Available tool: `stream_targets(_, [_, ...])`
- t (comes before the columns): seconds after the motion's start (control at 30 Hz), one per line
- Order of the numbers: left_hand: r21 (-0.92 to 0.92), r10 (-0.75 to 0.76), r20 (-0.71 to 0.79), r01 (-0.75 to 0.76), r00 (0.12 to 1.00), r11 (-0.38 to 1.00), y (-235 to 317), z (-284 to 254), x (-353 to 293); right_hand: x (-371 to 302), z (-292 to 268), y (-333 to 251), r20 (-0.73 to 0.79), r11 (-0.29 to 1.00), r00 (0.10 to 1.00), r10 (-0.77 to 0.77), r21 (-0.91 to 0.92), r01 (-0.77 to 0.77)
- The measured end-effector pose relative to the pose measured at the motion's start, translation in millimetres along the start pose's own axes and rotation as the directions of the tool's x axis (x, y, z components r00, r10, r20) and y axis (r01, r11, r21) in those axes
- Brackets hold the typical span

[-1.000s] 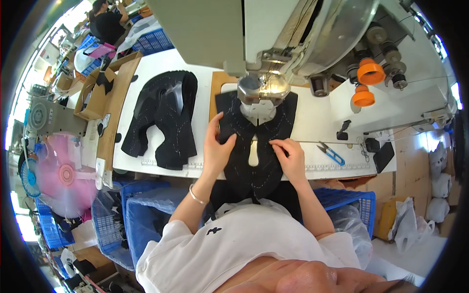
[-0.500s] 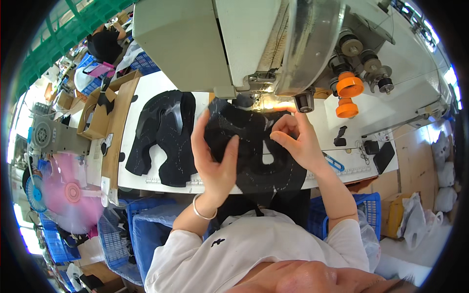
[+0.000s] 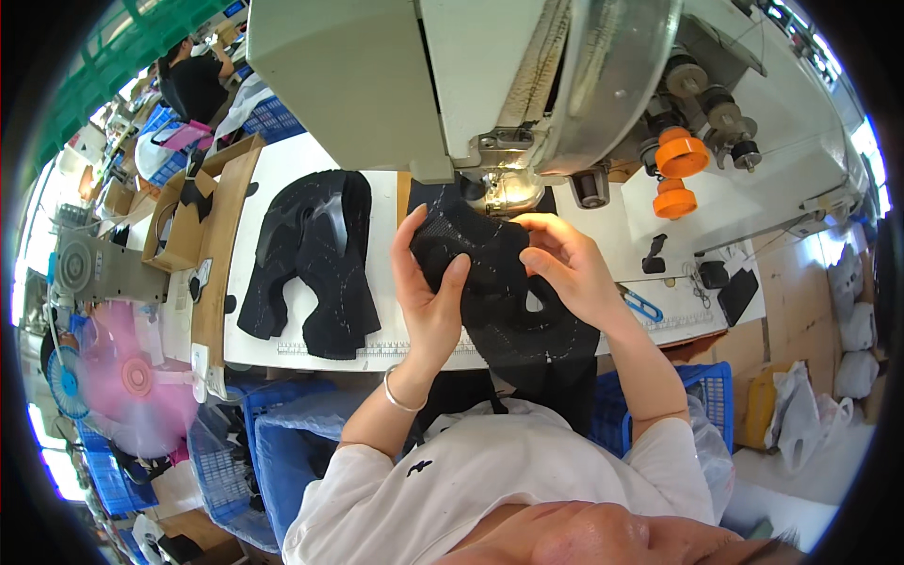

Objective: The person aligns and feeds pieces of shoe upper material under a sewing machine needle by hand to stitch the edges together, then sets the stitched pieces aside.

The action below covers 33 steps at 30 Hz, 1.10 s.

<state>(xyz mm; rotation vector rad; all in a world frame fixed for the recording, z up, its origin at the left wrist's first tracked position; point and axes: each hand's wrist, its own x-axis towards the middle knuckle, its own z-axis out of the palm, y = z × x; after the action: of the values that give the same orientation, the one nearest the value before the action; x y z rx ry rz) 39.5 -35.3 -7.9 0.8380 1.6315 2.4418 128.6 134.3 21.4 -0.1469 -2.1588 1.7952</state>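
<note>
A black fabric piece with pale dashed markings (image 3: pixel 499 273) lies under the lit needle area of a sewing machine (image 3: pixel 504 184). My left hand (image 3: pixel 431 292) grips its left edge, thumb on top and the other fingers along the side. On the right, my right hand (image 3: pixel 570 268) pinches the same piece between thumb and fingers, near a small opening in it. The cloth drapes toward me over the table's front edge. A stack of similar black fabric pieces (image 3: pixel 325 273) rests on the white table to the left.
A ruler strip runs along the table (image 3: pixel 240 330) front. To the right lie a blue-handled cutter (image 3: pixel 642 303) and small black parts (image 3: pixel 713 274). Orange thread-tension knobs (image 3: pixel 680 153) hang above. Blue crates (image 3: pixel 708 381) stand below, and a pink fan (image 3: pixel 137 377) spins at left.
The fabric piece has turned and bunched, its opening shifting right and narrowing. My right fingers have drawn back from the needle area onto the cloth; the left hand moved slightly right.
</note>
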Motion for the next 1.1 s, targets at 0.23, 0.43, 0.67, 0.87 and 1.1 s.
stream_targets(0.23, [-0.078, -0.062, -0.038, 0.059, 0.997, 0.995, -5.4, 4.2, 1.2, 2.4, -9.5, 6.0, 0.069, 0.981, 0.996, 0.064, 0.181, -0.075])
stream_targets(0.43, [-0.007, -0.008, -0.035, 0.008, 0.999, 1.0, -8.9, 2.3, -1.9, -0.2, -5.0, 4.5, 0.005, 0.993, 0.997, 0.08, 0.09, -0.08])
stream_targets(0.67, [0.005, -0.005, 0.021, 0.005, 1.0, 1.0, -2.0, 13.9, 4.9, 7.8, -0.8, 3.0, -0.071, 0.991, 0.989, -0.133, -0.035, 0.131])
stream_targets(0.87, [0.333, 0.071, 0.031, -0.077, 0.997, 0.94, -7.9, -4.9, 8.2, 13.3, -7.5, -12.1, -0.066, 0.998, 0.996, 0.062, -0.003, -0.062])
stream_targets(1.1, [0.61, 0.514, 0.659, -0.79, 0.549, 0.062, -7.8, -31.2, 19.9, 10.8, -10.4, 3.8, -0.107, 0.999, 0.993, 0.042, 0.036, -0.039])
